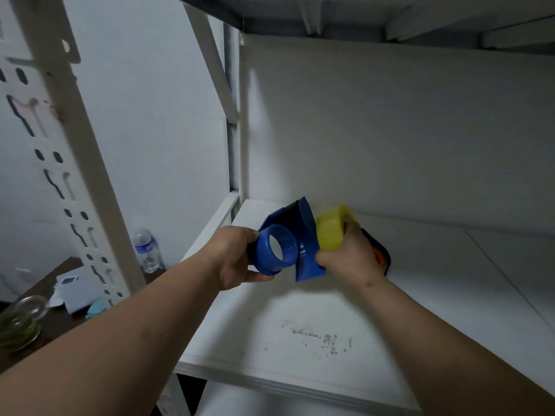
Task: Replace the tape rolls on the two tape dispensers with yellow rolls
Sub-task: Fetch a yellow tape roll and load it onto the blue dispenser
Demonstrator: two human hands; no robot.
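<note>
My left hand (237, 256) grips a blue tape dispenser (303, 235) by its bare blue hub (277, 250), held in the air above the white shelf (300, 325). The hub carries no roll and its toothed cutter points up and away. My right hand (348, 256) holds a yellow tape roll (330, 229) pressed against the dispenser's right side. Behind my right hand, a dark object with an orange part (383, 255) lies on the shelf, mostly hidden.
A white slotted shelf post (75, 163) stands at left. Below left, a dark table holds a water bottle (147, 250), papers (81, 289), a teal lid (96, 309) and a glass bowl (21, 322). The shelf's back wall is close behind.
</note>
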